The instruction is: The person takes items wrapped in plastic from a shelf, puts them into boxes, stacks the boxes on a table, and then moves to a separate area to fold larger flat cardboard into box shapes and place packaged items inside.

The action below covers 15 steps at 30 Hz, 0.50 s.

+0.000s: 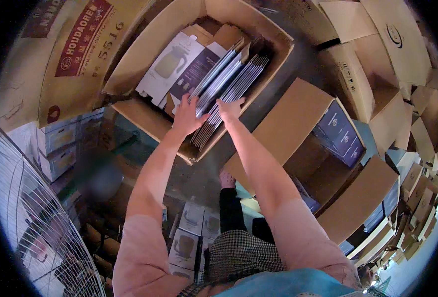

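Purple-white cartons (191, 69), brown box (139, 54)

To your left, a carton (75, 91) bears pale lettering (80, 35) on a red panel (84, 39), dark digits (111, 41) beside it; at right, a flap (400, 54) shows an oval logo (394, 36).

From here, the box (142, 116) around the fingers (184, 105) is matt cardboard. The flattened cartons (244, 76) under them look like smooth, faintly glossy paperboard.
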Available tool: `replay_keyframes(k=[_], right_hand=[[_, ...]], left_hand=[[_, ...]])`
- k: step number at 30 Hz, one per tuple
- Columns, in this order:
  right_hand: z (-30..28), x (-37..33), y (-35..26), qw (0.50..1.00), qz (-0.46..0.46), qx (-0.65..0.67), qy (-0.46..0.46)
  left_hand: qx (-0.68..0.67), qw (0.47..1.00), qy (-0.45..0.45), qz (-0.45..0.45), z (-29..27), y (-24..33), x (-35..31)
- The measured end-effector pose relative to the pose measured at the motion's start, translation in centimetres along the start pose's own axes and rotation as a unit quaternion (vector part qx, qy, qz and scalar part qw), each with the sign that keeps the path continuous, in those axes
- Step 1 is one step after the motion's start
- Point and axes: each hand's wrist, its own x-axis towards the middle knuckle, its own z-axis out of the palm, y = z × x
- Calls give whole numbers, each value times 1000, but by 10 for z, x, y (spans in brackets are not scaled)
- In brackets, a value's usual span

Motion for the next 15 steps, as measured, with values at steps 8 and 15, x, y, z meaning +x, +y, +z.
replay_keyframes(k=[8,15], right_hand=[[15,-18,-34,994,-42,-36,98],[13,10,-15,988,-33,-50,139]], left_hand=[[33,996,70,38,-1,-23,55],[-53,988,-144,14,7,-18,83]])
